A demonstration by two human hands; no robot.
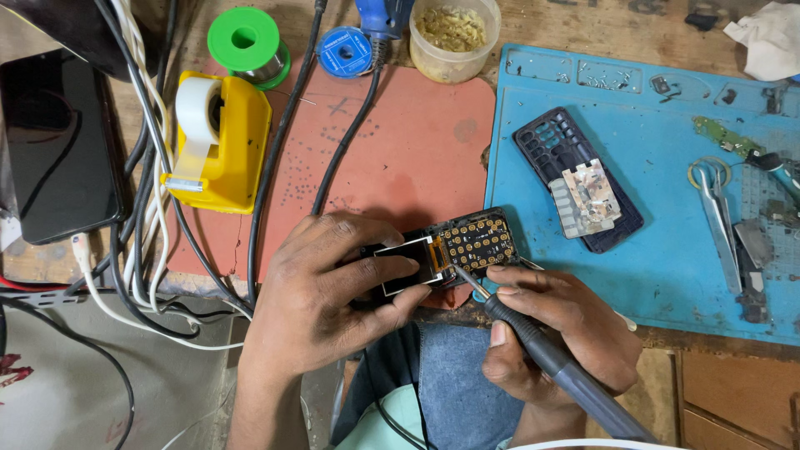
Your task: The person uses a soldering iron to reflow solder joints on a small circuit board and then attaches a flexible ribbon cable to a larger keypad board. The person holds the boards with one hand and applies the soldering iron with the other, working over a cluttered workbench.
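Here, your left hand (321,287) pinches the bared phone board (450,250) by its small screen at the near edge of the surface (417,142), while your right hand (550,329) is closed around the soldering iron (542,346), tip touching the board. It looks light, stiff and fragile, so grip its edges. It's black, with gold keypad contacts at right.

Left hand (325,287) curled in a grip — right hand (550,333) pinching.
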